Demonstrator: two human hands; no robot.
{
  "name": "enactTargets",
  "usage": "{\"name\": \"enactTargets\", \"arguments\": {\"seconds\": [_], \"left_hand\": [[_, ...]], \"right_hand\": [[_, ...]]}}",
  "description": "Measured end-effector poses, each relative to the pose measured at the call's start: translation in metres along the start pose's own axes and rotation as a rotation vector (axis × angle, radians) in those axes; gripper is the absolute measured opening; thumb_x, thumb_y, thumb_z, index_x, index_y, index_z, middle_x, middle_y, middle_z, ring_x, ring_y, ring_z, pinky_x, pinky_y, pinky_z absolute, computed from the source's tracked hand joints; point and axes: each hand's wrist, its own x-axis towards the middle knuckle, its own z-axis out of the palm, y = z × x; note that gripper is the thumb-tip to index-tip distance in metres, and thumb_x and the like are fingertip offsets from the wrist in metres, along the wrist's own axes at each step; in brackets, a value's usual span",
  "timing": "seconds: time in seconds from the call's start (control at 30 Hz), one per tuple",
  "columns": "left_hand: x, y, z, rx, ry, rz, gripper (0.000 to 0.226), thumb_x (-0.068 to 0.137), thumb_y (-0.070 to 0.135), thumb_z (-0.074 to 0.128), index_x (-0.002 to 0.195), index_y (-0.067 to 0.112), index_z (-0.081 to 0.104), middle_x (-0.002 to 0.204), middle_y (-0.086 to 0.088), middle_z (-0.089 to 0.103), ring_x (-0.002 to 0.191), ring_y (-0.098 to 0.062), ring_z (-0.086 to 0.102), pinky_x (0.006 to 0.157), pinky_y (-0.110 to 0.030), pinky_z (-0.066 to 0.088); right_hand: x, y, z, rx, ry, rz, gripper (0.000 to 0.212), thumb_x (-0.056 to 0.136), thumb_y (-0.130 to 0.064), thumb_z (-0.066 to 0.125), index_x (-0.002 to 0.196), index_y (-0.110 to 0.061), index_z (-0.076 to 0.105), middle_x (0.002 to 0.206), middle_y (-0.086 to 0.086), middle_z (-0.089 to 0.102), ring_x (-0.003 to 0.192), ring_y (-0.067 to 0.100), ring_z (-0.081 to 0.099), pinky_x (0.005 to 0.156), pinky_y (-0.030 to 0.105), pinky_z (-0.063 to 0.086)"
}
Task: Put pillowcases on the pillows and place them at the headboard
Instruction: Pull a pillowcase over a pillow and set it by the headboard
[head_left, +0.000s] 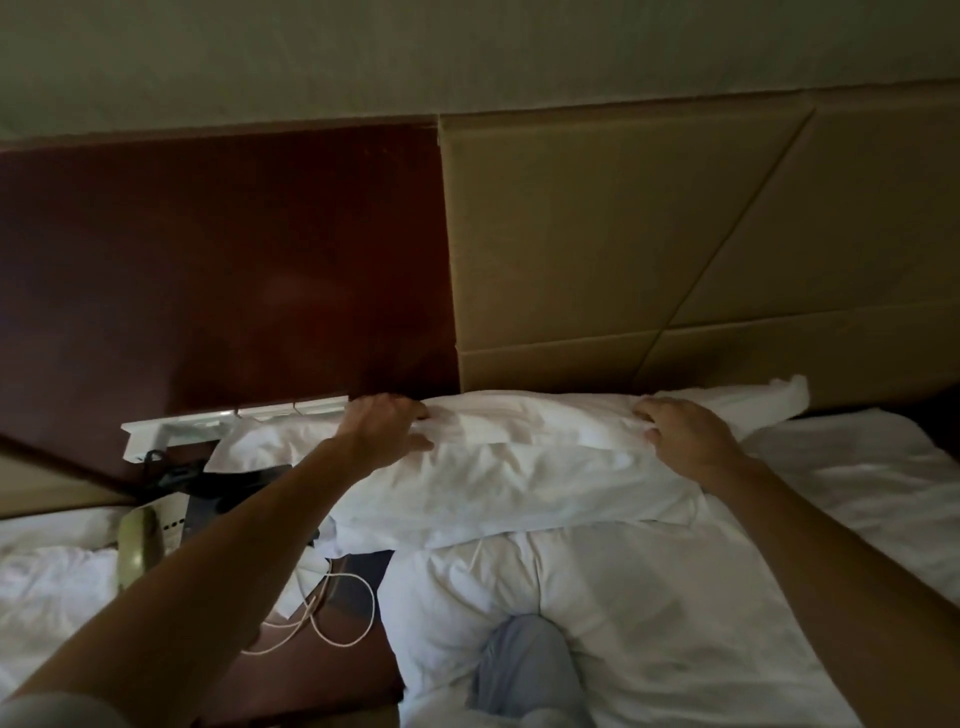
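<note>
The cased pillow (519, 467) lies lengthwise just below the tan headboard (623, 234), touching its base, apparently so it sits square against it. The left hand (387, 428) pinches the pillow's near-left top edge and the right hand (685, 436) presses flat, fingers spread, likely to smooth the cover.

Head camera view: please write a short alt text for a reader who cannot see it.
Both of a person's hands, the left hand and the right hand, rest on a white pillow lying against the tan padded headboard of a bed. To the left, a nightstand holds a telephone and a pale cord.
</note>
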Motion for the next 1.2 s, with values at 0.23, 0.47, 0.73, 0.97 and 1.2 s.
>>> {"name": "enactTargets", "arguments": {"seconds": [0.23, 0.47, 0.73, 0.97, 1.2], "left_hand": [[0.021, 0.004, -0.015, -0.110, -0.223, -0.012, 0.082, 0.071, 0.089, 0.046, 0.135, 0.038, 0.055, 0.130, 0.005, 0.062, 0.118, -0.020, 0.060, 0.094, -0.038, 0.050], [0.019, -0.008, -0.012, 0.018, -0.163, -0.051, 0.045, 0.091, 0.053, 0.058, 0.134, 0.039, 0.055, 0.127, 0.005, 0.065, 0.111, -0.020, 0.063, 0.089, -0.035, 0.050], [0.010, 0.000, -0.021, 0.225, 0.173, -0.123, 0.016, 0.090, 0.033, 0.058, 0.102, 0.026, 0.065, 0.099, 0.004, 0.071, 0.097, -0.021, 0.063, 0.085, -0.038, 0.037], [0.006, -0.019, -0.043, 0.183, 0.370, -0.164, 0.017, 0.079, 0.025, 0.069, 0.096, 0.023, 0.067, 0.089, 0.004, 0.071, 0.090, -0.024, 0.059, 0.078, -0.039, 0.038], [0.006, -0.011, -0.040, 0.148, 0.401, -0.172, 0.011, 0.080, 0.023, 0.069, 0.090, 0.023, 0.066, 0.085, 0.005, 0.070, 0.087, -0.024, 0.058, 0.076, -0.039, 0.037]], "right_hand": [[0.033, 0.018, 0.004, -0.092, -0.118, -0.064, 0.054, 0.091, -0.028, 0.061, 0.143, -0.032, 0.047, 0.135, 0.001, 0.047, 0.121, 0.023, 0.051, 0.099, 0.036, 0.045], [0.050, 0.007, -0.002, -0.464, -0.079, -0.100, 0.032, 0.091, -0.031, 0.056, 0.122, -0.033, 0.063, 0.113, -0.006, 0.066, 0.106, 0.020, 0.053, 0.087, 0.035, 0.045], [0.031, -0.009, -0.034, -0.458, 0.203, -0.052, 0.032, 0.082, -0.018, 0.053, 0.107, -0.031, 0.068, 0.086, -0.001, 0.070, 0.088, 0.022, 0.062, 0.076, 0.033, 0.043], [0.027, -0.025, -0.078, -0.399, 0.390, -0.053, 0.030, 0.073, -0.007, 0.063, 0.096, -0.023, 0.073, 0.066, 0.005, 0.067, 0.064, 0.029, 0.065, 0.054, 0.028, 0.039], [0.020, -0.022, -0.079, -0.393, 0.436, -0.043, 0.025, 0.084, -0.008, 0.055, 0.094, -0.023, 0.072, 0.067, 0.006, 0.067, 0.064, 0.029, 0.065, 0.056, 0.027, 0.031]]}}
